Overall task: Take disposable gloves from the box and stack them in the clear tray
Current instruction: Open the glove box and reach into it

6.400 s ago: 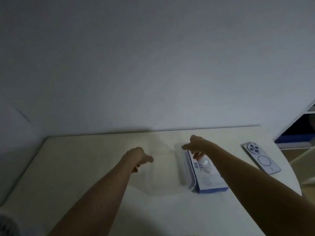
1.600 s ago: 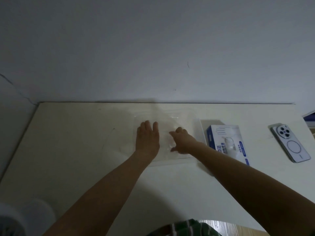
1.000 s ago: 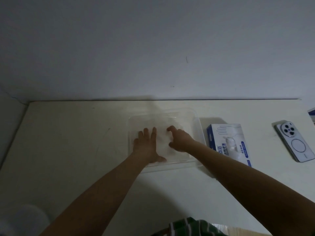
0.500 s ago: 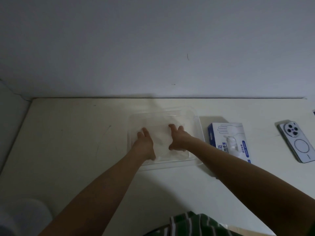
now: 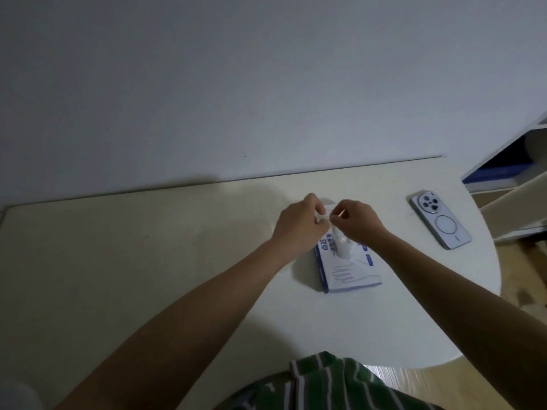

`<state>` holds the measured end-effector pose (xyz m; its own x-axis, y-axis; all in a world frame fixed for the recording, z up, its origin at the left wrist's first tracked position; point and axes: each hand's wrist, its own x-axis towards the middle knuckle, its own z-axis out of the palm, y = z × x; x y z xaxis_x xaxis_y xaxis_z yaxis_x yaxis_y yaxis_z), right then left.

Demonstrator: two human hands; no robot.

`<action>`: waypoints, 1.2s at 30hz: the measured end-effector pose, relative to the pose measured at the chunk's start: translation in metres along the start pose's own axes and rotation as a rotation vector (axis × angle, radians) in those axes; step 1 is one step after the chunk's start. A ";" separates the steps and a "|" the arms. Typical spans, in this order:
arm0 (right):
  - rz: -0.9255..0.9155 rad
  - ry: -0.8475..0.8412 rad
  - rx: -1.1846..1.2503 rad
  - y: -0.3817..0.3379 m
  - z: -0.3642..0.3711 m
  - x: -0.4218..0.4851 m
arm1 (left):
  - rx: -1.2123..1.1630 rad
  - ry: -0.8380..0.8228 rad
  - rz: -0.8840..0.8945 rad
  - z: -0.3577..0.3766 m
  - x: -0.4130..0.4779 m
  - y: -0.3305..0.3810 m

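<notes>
A striped green shirt is showing at 6 o'clock. The glove box is lying flat on the table just beyond. Above it, the left hand and right hand are pinching one thin glove. A phone is lying at 2 o'clock.

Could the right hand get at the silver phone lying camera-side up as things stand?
Probably yes: bare white table lies between the right hand and the silver phone, but both hands are pinching a thin white glove over the blue-and-white box.
</notes>
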<state>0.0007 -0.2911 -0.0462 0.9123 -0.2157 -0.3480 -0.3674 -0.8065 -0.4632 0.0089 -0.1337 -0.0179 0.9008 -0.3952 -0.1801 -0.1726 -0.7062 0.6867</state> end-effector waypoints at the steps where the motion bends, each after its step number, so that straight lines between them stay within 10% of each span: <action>1: 0.038 -0.017 -0.015 0.017 0.001 -0.006 | 0.020 -0.064 0.019 0.016 0.004 0.009; 23: -0.132 -0.118 0.285 0.083 0.009 -0.019 | 0.250 -0.151 -0.169 0.100 0.008 -0.009; 31: -0.185 0.188 0.385 0.061 -0.012 0.003 | 0.297 -0.182 -0.172 0.099 0.007 -0.005; 36: -0.116 -0.180 0.302 0.070 -0.020 0.007 | 0.273 -0.202 -0.177 0.099 0.007 -0.007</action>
<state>-0.0147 -0.3603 -0.0652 0.9146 -0.0106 -0.4043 -0.3247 -0.6153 -0.7183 -0.0228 -0.1897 -0.0934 0.8343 -0.3413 -0.4331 -0.1451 -0.8936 0.4247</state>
